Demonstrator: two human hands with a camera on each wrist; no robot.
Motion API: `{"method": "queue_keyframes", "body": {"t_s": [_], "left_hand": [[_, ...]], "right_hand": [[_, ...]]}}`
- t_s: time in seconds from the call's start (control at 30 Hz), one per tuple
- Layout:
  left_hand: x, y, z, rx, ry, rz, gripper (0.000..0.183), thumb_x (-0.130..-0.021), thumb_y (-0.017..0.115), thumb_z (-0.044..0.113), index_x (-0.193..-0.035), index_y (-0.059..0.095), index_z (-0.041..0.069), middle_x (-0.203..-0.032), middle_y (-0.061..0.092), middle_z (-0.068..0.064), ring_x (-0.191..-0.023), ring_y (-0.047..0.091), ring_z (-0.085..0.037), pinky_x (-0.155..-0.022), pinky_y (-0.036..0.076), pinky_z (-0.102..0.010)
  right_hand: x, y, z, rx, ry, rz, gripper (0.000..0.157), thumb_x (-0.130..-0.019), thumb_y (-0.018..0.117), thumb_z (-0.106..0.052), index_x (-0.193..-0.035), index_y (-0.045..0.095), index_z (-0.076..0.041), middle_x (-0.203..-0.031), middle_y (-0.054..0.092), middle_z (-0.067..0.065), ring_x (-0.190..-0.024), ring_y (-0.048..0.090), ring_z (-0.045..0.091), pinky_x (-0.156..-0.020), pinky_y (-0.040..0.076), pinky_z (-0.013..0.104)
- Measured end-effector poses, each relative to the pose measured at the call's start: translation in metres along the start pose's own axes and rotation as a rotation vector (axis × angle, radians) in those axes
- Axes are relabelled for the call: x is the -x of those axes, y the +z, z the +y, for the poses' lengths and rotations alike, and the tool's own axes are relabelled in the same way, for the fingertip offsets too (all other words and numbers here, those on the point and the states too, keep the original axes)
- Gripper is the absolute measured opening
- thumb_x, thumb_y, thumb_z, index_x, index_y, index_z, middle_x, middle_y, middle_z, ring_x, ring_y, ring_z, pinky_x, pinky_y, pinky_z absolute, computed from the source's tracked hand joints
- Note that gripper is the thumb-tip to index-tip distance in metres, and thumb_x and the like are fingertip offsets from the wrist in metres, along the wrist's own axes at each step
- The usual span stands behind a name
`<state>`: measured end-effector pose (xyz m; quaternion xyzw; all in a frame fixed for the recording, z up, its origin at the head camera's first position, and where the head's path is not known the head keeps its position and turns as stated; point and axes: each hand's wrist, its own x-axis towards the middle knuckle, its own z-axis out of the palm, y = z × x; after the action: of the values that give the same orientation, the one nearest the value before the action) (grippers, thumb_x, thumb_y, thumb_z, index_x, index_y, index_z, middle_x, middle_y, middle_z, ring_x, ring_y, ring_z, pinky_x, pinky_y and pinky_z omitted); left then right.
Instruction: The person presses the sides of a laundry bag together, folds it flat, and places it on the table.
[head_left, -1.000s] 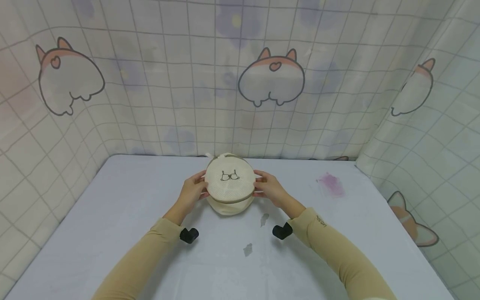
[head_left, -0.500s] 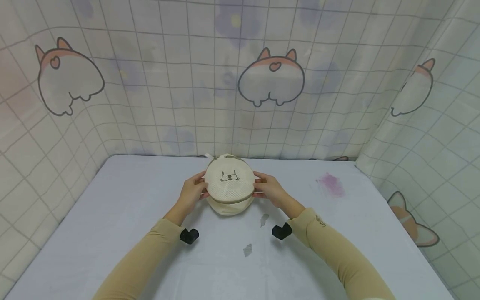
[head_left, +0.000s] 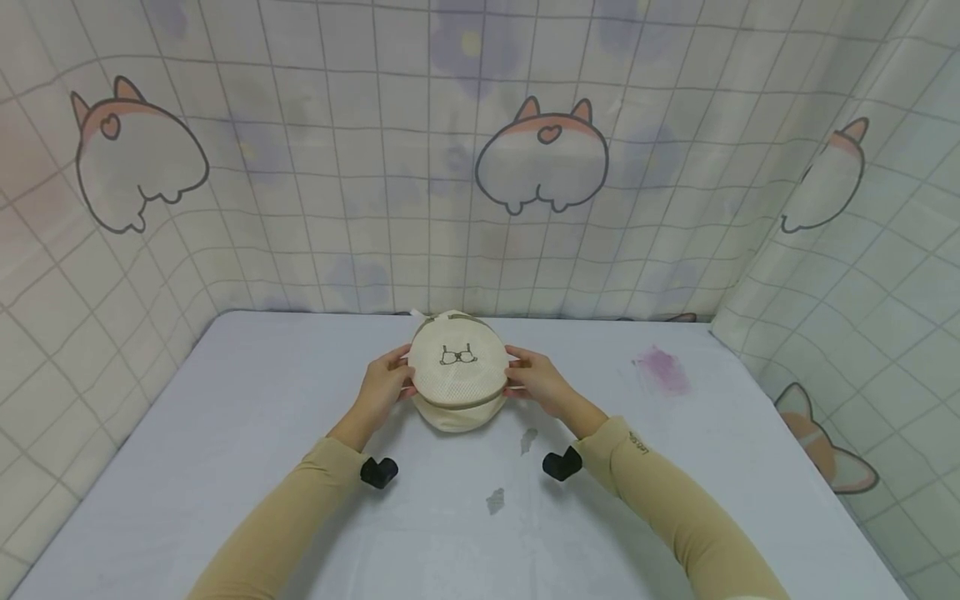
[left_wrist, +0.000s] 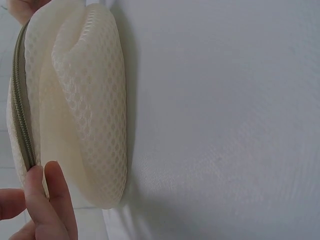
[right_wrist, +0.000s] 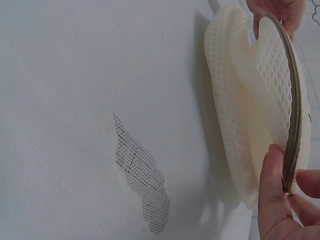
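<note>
A round cream mesh laundry bag (head_left: 459,379) stands at the back middle of the table, a bra drawn in dark lines on its flat top. My left hand (head_left: 381,390) pinches the rim on the left side, and my right hand (head_left: 546,382) pinches the opposite side. In the left wrist view, thumb and fingers meet at the lower end of a olive-brown zipper (left_wrist: 20,107) that runs along the rim. The right wrist view shows the same zipper edge (right_wrist: 296,107) between thumb and fingers. Below it the soft mesh wall (right_wrist: 225,110) folds inward. The inside is hidden.
White cloth covers the table (head_left: 225,433), with two grey patches (head_left: 496,501) in front of the bag and a pink stain (head_left: 663,371) at right. A grid-patterned curtain (head_left: 337,183) with cartoon animals encloses the back and sides.
The bag's top has sunk very slightly toward me, and both hands have moved with it. Their hold on the rim looks the same.
</note>
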<state>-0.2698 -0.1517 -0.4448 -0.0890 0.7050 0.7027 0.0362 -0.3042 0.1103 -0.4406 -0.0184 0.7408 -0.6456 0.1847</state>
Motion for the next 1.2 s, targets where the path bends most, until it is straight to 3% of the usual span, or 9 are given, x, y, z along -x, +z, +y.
{"method": "queue_keyframes", "body": {"t_s": [0.5, 1.2], "left_hand": [[-0.004, -0.001, -0.009, -0.043, -0.006, 0.009, 0.063, -0.095, 0.049, -0.005, -0.156, 0.039, 0.001, -0.144, 0.052, -0.024, -0.083, 0.059, -0.008, -0.064, 0.053, -0.014], [-0.008, -0.004, -0.013, -0.076, -0.050, -0.005, 0.061, -0.097, 0.049, -0.002, -0.157, 0.038, 0.003, -0.145, 0.050, -0.023, -0.085, 0.061, -0.009, -0.066, 0.054, -0.015]], "right_hand": [[-0.002, 0.001, 0.003, 0.007, 0.004, -0.003, 0.056, -0.103, 0.050, 0.005, -0.157, 0.035, 0.002, -0.122, 0.056, 0.018, -0.096, 0.064, 0.019, -0.082, 0.060, 0.030], [-0.002, 0.002, 0.008, -0.007, 0.005, -0.019, 0.058, -0.102, 0.052, 0.007, -0.157, 0.034, 0.004, -0.127, 0.056, 0.023, -0.092, 0.064, 0.018, -0.080, 0.060, 0.028]]}}
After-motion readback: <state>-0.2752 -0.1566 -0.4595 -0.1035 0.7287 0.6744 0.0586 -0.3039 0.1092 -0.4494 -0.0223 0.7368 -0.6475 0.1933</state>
